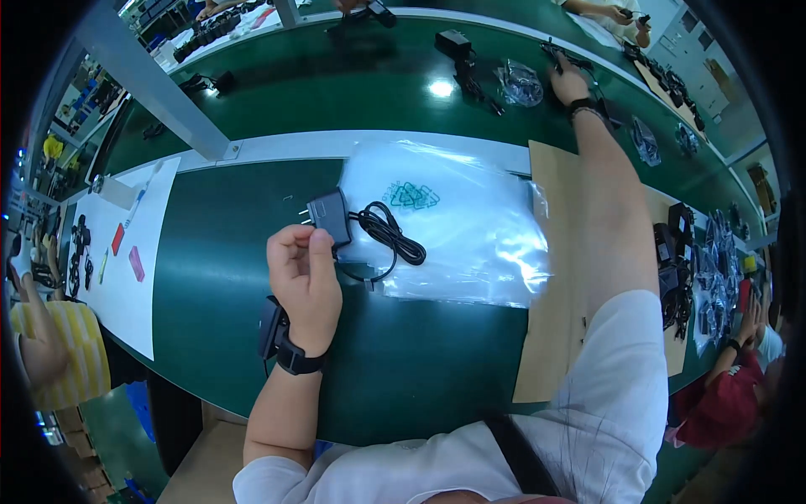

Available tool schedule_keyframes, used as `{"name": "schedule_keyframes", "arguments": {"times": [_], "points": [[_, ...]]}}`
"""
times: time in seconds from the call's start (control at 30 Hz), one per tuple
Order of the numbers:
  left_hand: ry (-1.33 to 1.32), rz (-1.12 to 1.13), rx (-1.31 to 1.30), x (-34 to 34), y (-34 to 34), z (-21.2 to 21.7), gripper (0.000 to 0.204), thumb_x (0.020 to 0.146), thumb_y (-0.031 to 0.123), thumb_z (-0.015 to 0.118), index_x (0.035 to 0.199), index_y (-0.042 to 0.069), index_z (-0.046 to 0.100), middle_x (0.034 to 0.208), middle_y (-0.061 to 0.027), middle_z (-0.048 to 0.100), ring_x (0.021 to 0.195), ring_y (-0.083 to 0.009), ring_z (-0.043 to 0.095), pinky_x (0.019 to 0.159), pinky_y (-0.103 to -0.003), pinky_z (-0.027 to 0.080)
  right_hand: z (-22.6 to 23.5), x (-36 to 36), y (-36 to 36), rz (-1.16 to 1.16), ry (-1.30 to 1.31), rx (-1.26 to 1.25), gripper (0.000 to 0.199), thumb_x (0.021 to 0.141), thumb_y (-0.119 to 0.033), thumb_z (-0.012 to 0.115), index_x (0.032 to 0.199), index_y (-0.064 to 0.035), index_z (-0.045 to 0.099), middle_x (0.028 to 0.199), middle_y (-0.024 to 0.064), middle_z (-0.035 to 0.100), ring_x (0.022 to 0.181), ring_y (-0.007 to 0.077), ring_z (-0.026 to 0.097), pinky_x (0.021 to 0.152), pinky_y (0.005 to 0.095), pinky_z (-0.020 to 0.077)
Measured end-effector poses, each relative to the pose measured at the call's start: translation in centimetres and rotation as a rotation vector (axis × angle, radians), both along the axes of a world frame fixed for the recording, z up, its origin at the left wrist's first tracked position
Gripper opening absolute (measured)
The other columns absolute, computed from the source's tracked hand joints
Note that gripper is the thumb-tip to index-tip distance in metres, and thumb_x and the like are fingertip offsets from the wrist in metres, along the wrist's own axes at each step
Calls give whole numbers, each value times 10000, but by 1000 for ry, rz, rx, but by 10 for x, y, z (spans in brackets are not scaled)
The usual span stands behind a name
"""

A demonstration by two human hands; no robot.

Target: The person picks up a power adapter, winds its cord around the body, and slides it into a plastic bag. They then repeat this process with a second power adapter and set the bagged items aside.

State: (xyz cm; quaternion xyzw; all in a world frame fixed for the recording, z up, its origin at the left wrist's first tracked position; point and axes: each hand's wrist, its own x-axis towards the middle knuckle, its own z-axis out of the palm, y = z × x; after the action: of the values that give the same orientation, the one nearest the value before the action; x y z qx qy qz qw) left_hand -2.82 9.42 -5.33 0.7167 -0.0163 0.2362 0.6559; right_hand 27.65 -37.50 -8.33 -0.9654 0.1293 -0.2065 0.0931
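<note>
My left hand (304,281) is closed on a black power adapter (329,217), thumb and fingers gripping its lower end, with the metal prongs facing left. The adapter's coiled black cable (393,235) lies over a stack of clear plastic bags (470,210) with a green printed mark. My right arm stretches far forward to the green surface beyond the white rail. There my right hand (571,84) has its fingers closed around a black cable (578,60); the fingertips are partly hidden by it.
Beyond the rail lie another adapter (453,42) and bagged cables (520,82). A brown cardboard sheet (546,336) is under my right arm. Bagged adapters (714,269) are piled right. A grey post (159,84) rises left, near a white sheet (138,277) with pens. Other people work at both sides.
</note>
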Motion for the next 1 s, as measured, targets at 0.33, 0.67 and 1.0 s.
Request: {"name": "schedule_keyframes", "arguments": {"times": [0.33,0.67,1.0], "points": [[-69,-32,15,-6,1,-5,134,848,58,572,951,3,507,849,-33,532,715,-75,505,637,-202,428,89,-119,-15,-14,-357,159,591,710,-473,599,1069,-7,542,998,197,617,929,351,585,807,390,458],[-220,-612,182,-37,-75,123,696,713,71,693,1315,33,346,1228,-143,447,1140,-217,457,927,-333,371,262,-322,154,661,-11,116,285,730,-252,709,852,-13,610,602,44,564,520,93,504,478,223,389],[-106,-665,-588,-63,-71,168,463,825,80,622,1225,-3,403,886,-87,599,789,-142,588,732,-264,489,105,-329,244,1383,157,1144,1047,659,-500,719,1412,-95,115,1221,156,471,1139,219,451,895,339,385]]}}
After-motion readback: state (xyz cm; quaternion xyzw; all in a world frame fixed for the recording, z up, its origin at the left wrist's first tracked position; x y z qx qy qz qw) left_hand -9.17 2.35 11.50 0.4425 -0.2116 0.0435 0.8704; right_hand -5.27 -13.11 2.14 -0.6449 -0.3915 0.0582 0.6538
